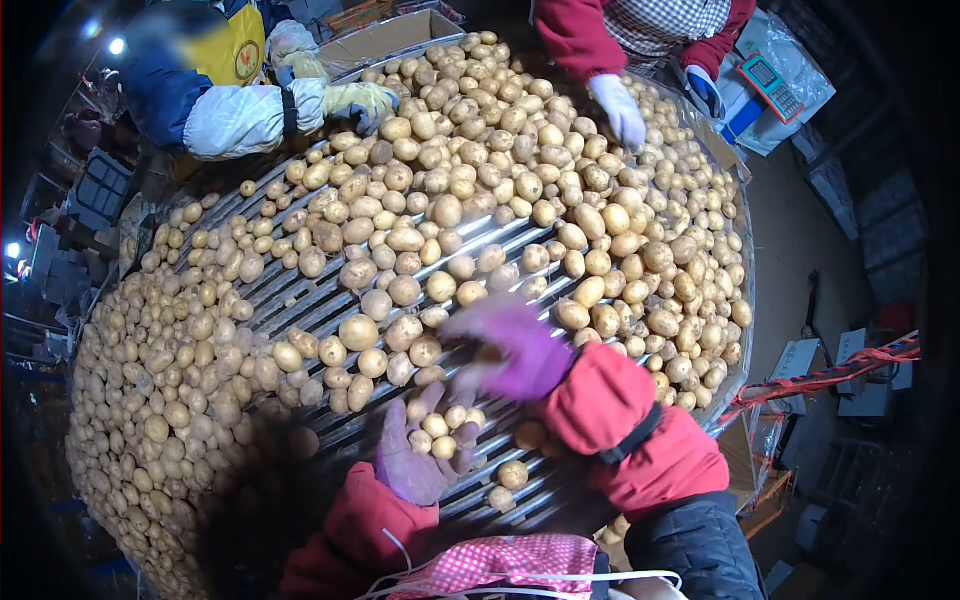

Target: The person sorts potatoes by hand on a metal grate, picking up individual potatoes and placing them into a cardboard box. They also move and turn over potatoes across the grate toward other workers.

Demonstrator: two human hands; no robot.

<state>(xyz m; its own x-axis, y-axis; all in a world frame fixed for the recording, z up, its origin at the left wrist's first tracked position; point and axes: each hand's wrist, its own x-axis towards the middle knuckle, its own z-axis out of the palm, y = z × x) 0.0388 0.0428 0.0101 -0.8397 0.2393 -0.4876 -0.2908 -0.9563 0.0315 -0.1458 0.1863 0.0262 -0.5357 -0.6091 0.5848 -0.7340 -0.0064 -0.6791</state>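
Purple gloves cover both of my hands, below red sleeves. My left hand (420,455) is palm up and cups several small potatoes (440,430) over the metal slats (350,430). Just above and to the right of it, my right hand (515,350) is blurred by motion, its fingers pointing left above the slats; whether it holds anything is not clear. Larger potatoes (358,333) lie on the slats to the left of my right hand. Two loose potatoes (513,475) rest on the slats to the right of my left hand.
Potatoes are heaped at the left (150,430) and right (660,260). Across the table, a person's white-gloved hand (620,112) reaches in; at the upper left is another person's gloved hand (362,103). A cardboard box (390,42) stands behind the table, and an orange-edged device (771,87) lies upper right.
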